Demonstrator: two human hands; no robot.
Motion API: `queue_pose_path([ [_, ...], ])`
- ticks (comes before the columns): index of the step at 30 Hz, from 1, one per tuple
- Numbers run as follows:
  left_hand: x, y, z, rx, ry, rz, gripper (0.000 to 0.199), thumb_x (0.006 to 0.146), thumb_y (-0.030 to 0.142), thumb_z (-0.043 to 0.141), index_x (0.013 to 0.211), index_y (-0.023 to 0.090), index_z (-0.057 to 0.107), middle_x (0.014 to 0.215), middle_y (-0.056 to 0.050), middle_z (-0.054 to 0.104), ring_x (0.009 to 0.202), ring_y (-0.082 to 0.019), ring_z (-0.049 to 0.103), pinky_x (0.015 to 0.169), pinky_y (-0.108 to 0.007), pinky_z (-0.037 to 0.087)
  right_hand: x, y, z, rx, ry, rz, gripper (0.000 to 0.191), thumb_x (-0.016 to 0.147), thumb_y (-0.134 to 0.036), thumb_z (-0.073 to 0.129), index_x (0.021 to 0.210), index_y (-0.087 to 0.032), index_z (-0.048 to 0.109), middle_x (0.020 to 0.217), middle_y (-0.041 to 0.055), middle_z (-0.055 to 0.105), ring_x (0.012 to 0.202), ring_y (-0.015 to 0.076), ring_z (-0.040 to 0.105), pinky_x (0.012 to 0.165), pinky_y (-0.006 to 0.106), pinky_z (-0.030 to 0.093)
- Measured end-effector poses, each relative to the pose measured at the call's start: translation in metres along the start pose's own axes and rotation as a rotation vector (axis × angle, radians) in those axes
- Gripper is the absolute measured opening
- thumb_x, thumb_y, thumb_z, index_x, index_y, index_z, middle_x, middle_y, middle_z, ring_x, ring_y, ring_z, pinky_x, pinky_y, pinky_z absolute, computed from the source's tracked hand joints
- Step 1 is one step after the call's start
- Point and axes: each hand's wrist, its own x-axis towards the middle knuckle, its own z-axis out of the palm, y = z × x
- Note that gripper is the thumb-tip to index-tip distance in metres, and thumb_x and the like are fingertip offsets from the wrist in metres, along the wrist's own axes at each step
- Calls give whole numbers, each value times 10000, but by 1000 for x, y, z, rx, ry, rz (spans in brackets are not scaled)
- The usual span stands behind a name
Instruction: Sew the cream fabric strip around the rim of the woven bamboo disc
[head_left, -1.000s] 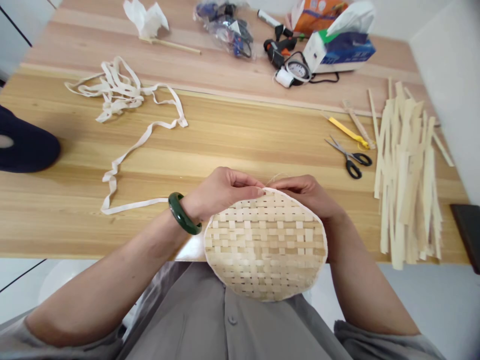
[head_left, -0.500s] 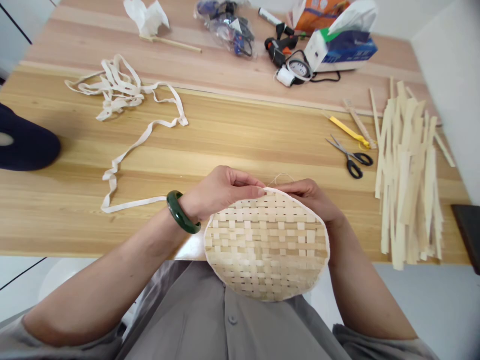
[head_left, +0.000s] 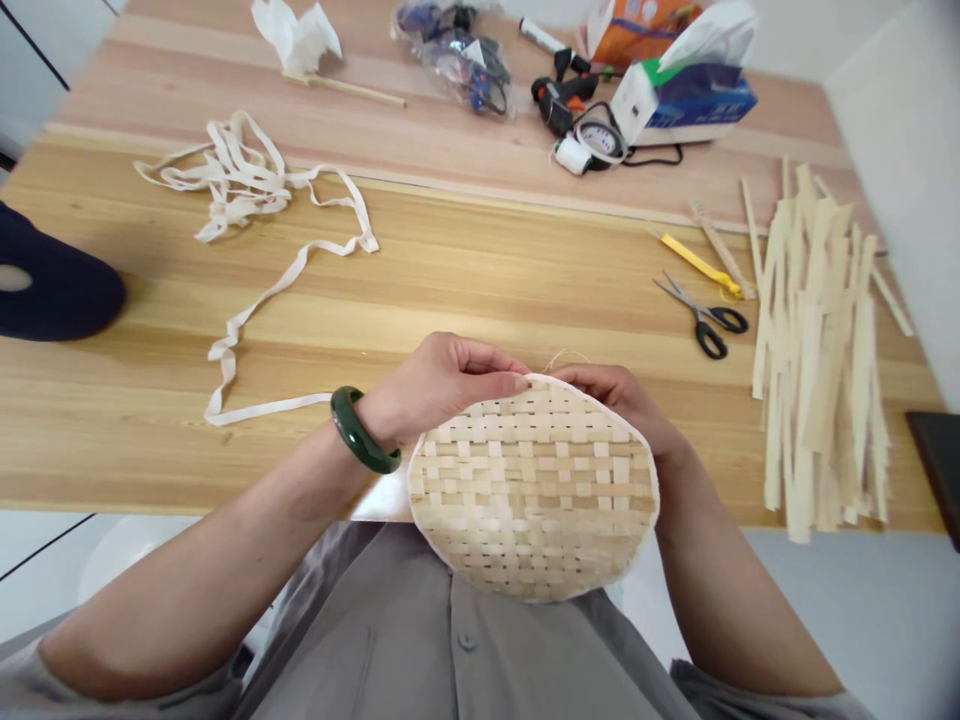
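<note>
A round woven bamboo disc [head_left: 532, 490] with white tape along its rim tilts toward me above the table edge. My left hand [head_left: 450, 385], a dark green bangle [head_left: 364, 430] on its wrist, pinches the top of that rim between thumb and fingers. Behind the upper right rim my right hand [head_left: 626, 405] is curled closed, its fingertips hidden by the disc. A fine thread [head_left: 566, 355] loops up between the two hands. From behind my left wrist, white cloth tape [head_left: 270, 403] runs left across the table to a loose tangle.
Black-handled scissors [head_left: 709, 320], a yellow-handled tool [head_left: 697, 262] and a pile of bamboo strips [head_left: 814, 370] lie to the right. At the back are a glue gun [head_left: 559, 100], a tissue box [head_left: 679, 105] and a bagged bundle [head_left: 457, 55]. A dark blue object [head_left: 64, 285] stands left.
My right hand's fingers have drawn slightly down and in behind the rim. The left hand keeps its pinch, and the disc has hardly moved.
</note>
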Motion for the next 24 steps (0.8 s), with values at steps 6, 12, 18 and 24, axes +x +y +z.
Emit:
queue_pose_path([
  [6, -1, -1, 0, -14, -10, 13, 161, 772, 279, 750, 873, 155, 768, 796, -24, 757, 666, -116, 653, 602, -205, 485, -2, -1, 3, -35, -7, -8, 224, 778, -348, 767, 966, -230, 740, 913, 32, 697, 820, 174, 644, 679, 265, 518],
  [12, -1, -1, 1, -16, -19, 21, 173, 776, 280, 752, 890, 152, 771, 812, -32, 760, 678, -115, 656, 613, -204, 486, -2, -8, 5, -57, -17, -46, 162, 773, -298, 770, 914, -230, 727, 865, 17, 690, 774, 152, 623, 664, 248, 500],
  [18, 0, 0, 3, 1, -33, 26, 184, 784, 276, 748, 904, 138, 768, 821, -39, 758, 683, -107, 647, 612, -195, 478, 5, -13, 6, -50, 27, -6, 205, 713, -341, 814, 815, -193, 715, 757, 8, 667, 679, 130, 591, 582, 229, 461],
  [24, 0, 0, 2, 2, -28, 3, 156, 785, 271, 747, 870, 141, 761, 780, -24, 745, 648, -97, 634, 583, -188, 465, 9, -5, 1, 24, 104, 31, 220, 718, -341, 811, 833, -194, 695, 789, 9, 692, 691, 124, 613, 599, 228, 486],
])
